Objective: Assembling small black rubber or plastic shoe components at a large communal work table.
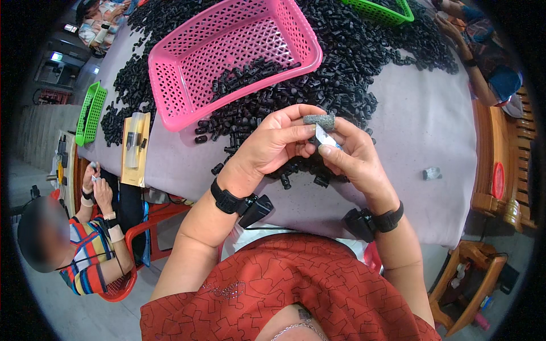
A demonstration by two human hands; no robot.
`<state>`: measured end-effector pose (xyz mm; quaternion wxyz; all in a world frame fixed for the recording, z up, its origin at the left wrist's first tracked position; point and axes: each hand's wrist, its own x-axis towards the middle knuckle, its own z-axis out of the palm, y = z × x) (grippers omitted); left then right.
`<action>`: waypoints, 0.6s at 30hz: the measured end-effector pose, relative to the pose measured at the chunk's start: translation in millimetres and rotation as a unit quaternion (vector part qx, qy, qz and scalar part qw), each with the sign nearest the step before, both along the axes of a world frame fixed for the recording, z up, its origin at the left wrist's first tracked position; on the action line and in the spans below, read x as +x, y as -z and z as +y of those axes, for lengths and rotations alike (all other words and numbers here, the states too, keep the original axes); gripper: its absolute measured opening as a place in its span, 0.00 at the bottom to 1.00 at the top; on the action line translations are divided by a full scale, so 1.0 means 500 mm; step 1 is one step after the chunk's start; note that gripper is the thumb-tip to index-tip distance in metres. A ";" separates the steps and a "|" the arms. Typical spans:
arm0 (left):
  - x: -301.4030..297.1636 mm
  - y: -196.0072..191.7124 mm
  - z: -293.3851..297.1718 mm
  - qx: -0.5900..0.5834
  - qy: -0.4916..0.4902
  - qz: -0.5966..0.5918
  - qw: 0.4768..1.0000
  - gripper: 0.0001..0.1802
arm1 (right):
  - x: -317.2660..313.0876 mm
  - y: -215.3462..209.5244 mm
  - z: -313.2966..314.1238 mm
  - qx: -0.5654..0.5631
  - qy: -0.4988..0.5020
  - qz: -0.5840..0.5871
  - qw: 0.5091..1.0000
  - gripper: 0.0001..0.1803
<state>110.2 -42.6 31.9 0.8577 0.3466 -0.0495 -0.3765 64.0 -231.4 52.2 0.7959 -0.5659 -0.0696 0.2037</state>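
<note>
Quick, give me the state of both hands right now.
Left hand: closed, fingers pinching a small black part.
Right hand: closed on a small blade, grey sleeve on its fingertip.

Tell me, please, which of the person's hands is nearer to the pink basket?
Left. The left hand is just below the pink basket near its lower rim, over the black parts. The right hand sits farther right and lower, away from it.
</note>
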 end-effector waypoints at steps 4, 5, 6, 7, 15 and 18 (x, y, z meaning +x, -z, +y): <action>-0.001 0.002 -0.002 0.000 0.000 -0.016 1.000 0.16 | 0.001 0.000 0.000 -0.031 0.011 -0.009 0.999 0.22; -0.001 0.002 -0.001 0.002 0.003 -0.020 1.000 0.16 | 0.001 0.000 -0.001 -0.034 0.012 -0.006 0.999 0.21; -0.001 0.002 -0.001 0.002 0.003 -0.020 1.000 0.16 | 0.000 -0.001 0.000 -0.034 0.013 -0.006 0.999 0.21; -0.001 0.001 -0.001 0.003 0.001 -0.021 1.000 0.16 | 0.000 -0.002 0.002 -0.027 0.014 -0.005 1.000 0.22; 0.001 0.005 0.005 -0.003 -0.007 -0.010 1.000 0.17 | -0.001 -0.007 0.002 -0.018 -0.011 -0.011 1.000 0.26; 0.001 0.005 0.005 -0.008 -0.004 -0.010 1.000 0.17 | -0.001 -0.006 0.002 -0.020 -0.009 -0.012 1.000 0.27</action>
